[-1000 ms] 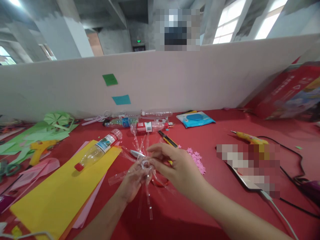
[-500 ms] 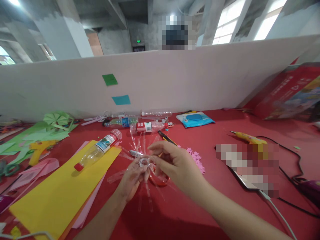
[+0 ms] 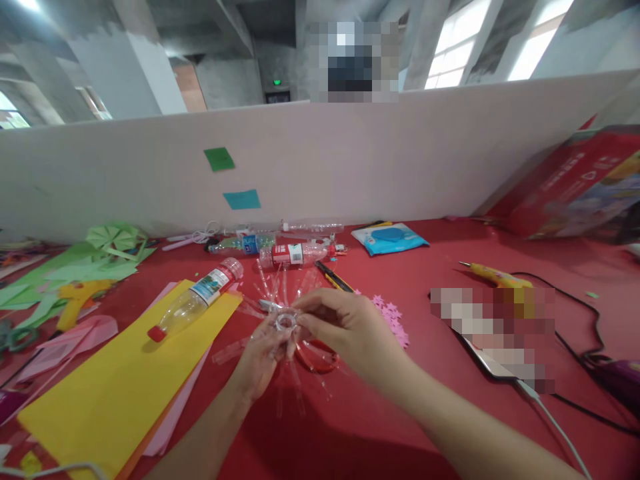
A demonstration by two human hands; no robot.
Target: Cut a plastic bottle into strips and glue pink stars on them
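Holding the cut bottle [image 3: 287,329] just above the red table [image 3: 400,413], in front of the body, with the left hand [image 3: 261,352] closed round the neck from the left and below. Nearer to the left hand, then, and just right of that grip at the ring. Bringing right hand [image 3: 345,323] thumb and forefinger nearly together at the ring's right edge; cannot tell if pinching a strip. Pointing mouth-up towards the viewer, with the neck's short axis roughly upright and strips [image 3: 229,351] splayed outward all round, above the partly hidden scissors [image 3: 269,305].
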